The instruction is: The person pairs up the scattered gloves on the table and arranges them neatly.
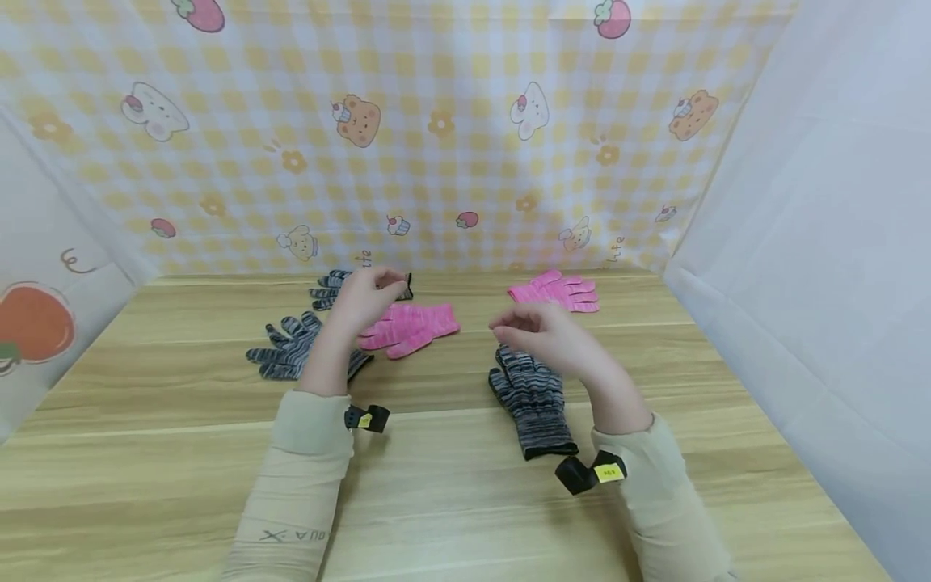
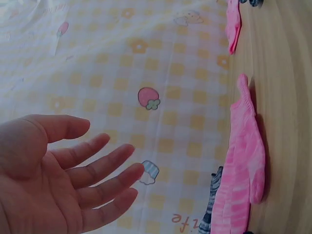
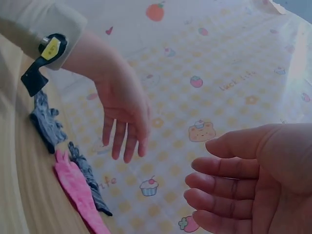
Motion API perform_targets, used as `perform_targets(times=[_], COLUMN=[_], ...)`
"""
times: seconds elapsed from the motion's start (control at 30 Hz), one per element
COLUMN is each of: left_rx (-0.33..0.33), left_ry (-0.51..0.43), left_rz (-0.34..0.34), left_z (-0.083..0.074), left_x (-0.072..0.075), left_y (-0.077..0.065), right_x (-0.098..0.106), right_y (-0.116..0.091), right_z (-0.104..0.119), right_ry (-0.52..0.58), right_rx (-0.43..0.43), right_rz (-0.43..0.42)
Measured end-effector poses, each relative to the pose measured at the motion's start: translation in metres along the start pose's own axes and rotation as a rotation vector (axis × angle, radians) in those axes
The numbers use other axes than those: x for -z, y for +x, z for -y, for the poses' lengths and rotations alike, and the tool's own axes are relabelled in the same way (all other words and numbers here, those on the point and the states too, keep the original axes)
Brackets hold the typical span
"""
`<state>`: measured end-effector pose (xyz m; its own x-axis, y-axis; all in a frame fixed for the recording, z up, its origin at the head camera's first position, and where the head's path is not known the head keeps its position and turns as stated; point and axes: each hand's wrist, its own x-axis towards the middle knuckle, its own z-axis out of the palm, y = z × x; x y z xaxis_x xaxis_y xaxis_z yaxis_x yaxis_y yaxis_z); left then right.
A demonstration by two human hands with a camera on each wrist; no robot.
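Observation:
My left hand (image 1: 364,299) hovers over the left group of gloves, fingers relaxed and holding nothing. Beneath and beside it lie a pink glove (image 1: 414,326), a grey-black striped glove (image 1: 288,349) partly hidden by my forearm, and another striped glove (image 1: 327,289) behind the hand. My right hand (image 1: 541,327), also holding nothing with fingers loosely bent, hangs above the fingertips of a third striped glove (image 1: 537,408), whose cuff points toward me. Behind the right hand lies a second pink glove (image 1: 558,291). In the left wrist view the pink glove (image 2: 239,170) appears beside the left hand (image 2: 68,180).
The gloves lie on a wood-grain table (image 1: 436,501). A yellow checked cloth (image 1: 436,178) with cartoon prints stands along the back edge. White cloth walls (image 1: 815,242) close the sides. Each wrist carries a small black camera (image 1: 578,474).

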<state>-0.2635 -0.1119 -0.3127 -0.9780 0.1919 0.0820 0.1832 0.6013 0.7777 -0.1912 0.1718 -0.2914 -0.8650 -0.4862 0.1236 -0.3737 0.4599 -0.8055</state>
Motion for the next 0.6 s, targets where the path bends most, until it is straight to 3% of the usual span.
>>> perform_targets(times=[0.33, 0.6], left_rx=[0.072, 0.154], left_ry=[0.019, -0.048], left_rz=[0.004, 0.019], left_z=[0.014, 0.022], left_x=[0.020, 0.030], left_y=[-0.004, -0.006], right_x=[-0.005, -0.008], right_y=[0.023, 0.037], right_z=[0.001, -0.001], right_ry=[0.086, 0.153], right_rx=[-0.081, -0.138], right_rz=[-0.087, -0.157])
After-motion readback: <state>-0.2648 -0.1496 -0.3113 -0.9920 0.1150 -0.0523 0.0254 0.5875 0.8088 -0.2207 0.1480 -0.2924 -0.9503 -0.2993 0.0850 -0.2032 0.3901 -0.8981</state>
